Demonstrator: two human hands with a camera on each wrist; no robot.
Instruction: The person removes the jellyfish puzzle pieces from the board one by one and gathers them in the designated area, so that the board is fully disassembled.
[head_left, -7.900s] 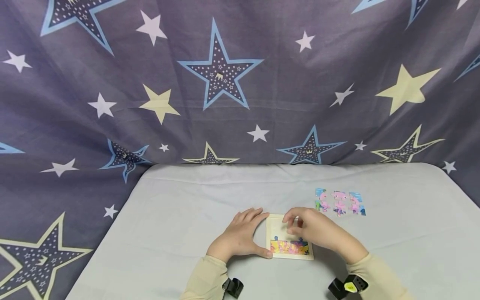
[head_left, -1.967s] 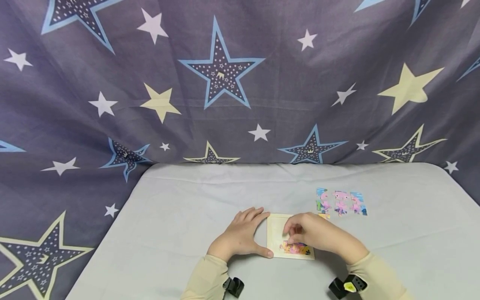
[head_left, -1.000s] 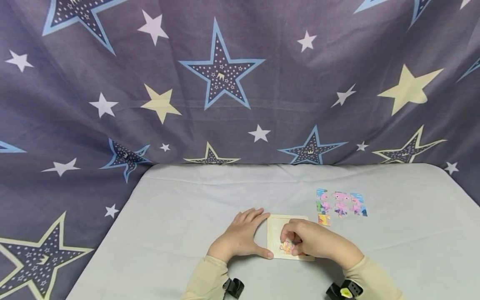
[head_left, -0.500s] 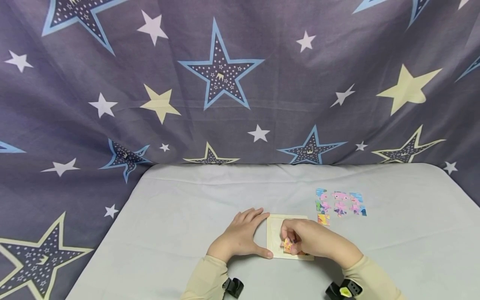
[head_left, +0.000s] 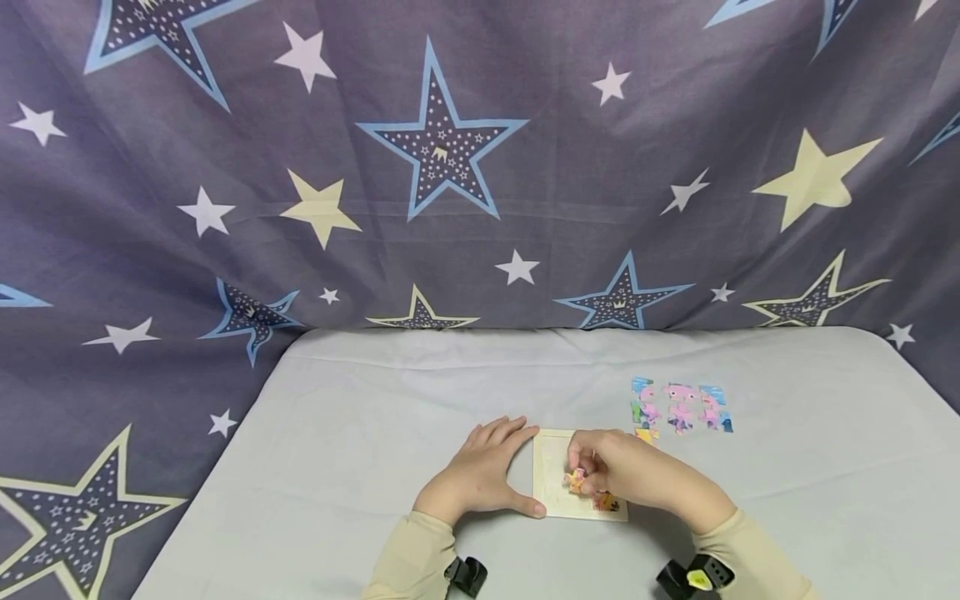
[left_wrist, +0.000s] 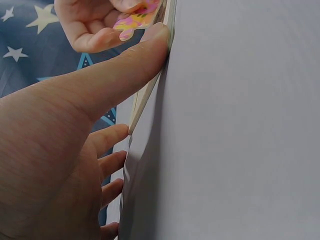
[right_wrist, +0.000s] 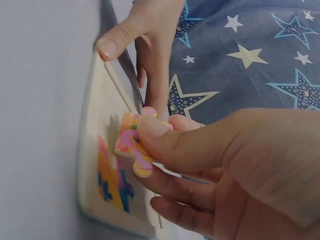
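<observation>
My right hand (head_left: 618, 467) pinches a pink and yellow jigsaw piece (right_wrist: 131, 137) between thumb and fingers, tilted above the tray. Below it lies a shallow, pale wooden puzzle tray (head_left: 551, 458). One orange and blue jigsaw piece (right_wrist: 112, 175) sits in the tray's near right corner, partly under my right hand in the head view. My left hand (head_left: 480, 475) is spread along the tray's left side. Its thumb (left_wrist: 125, 65) touches the near left corner, and the forefinger reaches the far left corner.
Several pink and blue jigsaw pieces (head_left: 680, 408) lie in columns on the grey cloth, beyond my right hand. A yellow piece (head_left: 645, 434) lies at their near left, partly behind that hand. A star-printed curtain (head_left: 480, 208) hangs behind the table (head_left: 390, 392).
The tray's bottom row has shrunk to one piece. A yellow piece has moved out beside the others at right. My right hand has lifted another piece; my left hand has stayed put.
</observation>
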